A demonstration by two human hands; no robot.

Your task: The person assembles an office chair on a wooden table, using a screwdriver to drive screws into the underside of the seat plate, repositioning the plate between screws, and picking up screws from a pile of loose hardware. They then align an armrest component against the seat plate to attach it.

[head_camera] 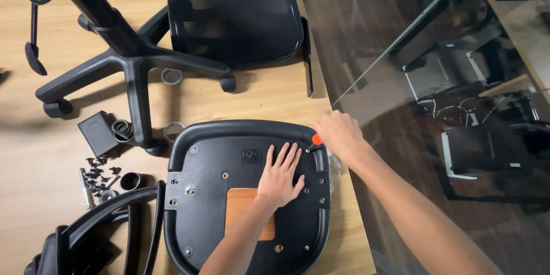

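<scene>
A black chair seat pan (200, 195) lies upside down on the wooden floor, with screw holes and an orange-brown panel (240, 203) in its middle. My left hand (281, 175) rests flat on the seat's underside, fingers spread. My right hand (338, 132) grips a screwdriver with an orange handle (315, 139), its tip pointing down at a screw near the seat's far right corner.
A black mesh backrest (235, 17) lies at the top. The star base with castors (129, 60) stands upper left. Loose screws (97, 177), a small black box (97, 133) and rings lie left. An armrest frame (114, 223) is lower left. A glass wall (447, 109) runs along the right.
</scene>
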